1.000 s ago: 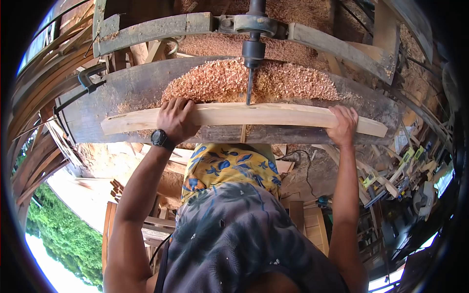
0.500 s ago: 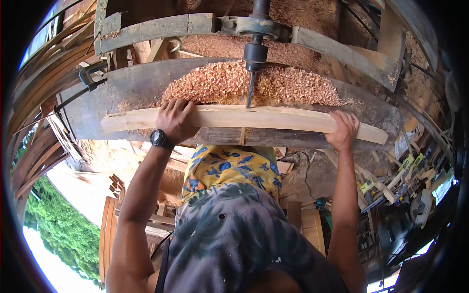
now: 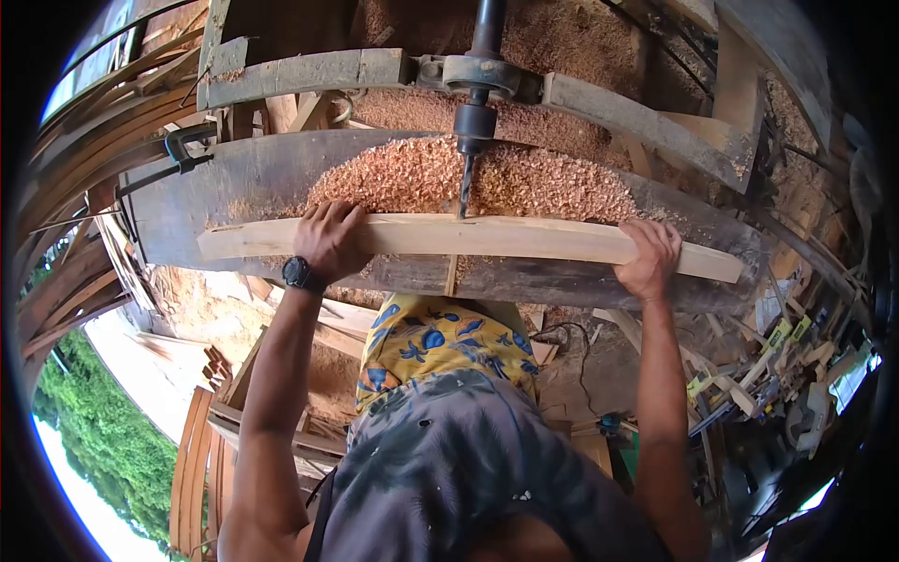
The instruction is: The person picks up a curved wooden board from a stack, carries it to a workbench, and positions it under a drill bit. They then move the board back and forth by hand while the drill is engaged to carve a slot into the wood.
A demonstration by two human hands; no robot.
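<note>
A long, pale, slightly curved piece of wood (image 3: pixel 501 239) lies across a dark work board (image 3: pixel 562 292). My left hand (image 3: pixel 330 242) is closed over its left part, fingers over the far edge; a dark watch is on that wrist. Toward the other end, my right hand (image 3: pixel 650 257) grips the same piece with fingers bent over the top. Between the hands, a drill bit (image 3: pixel 465 185) hangs from a dark chuck (image 3: pixel 475 125), its tip right at the wood's far edge. Reddish wood shavings (image 3: pixel 393 178) are heaped behind the wood and around the bit.
A curved wooden beam (image 3: pixel 309 77) carrying the drill's bearing spans the far side. A clamp (image 3: pixel 187 150) grips the work board's left end. Curved strips (image 3: pixel 70 155) are stacked at left. Wood scraps and tools, including a circular saw (image 3: pixel 807 417), lie at lower right.
The camera view has shifted slightly, and the drill and board appear lower in it. Both hands keep their hold on the wood, and the bit tip stays at its far edge.
</note>
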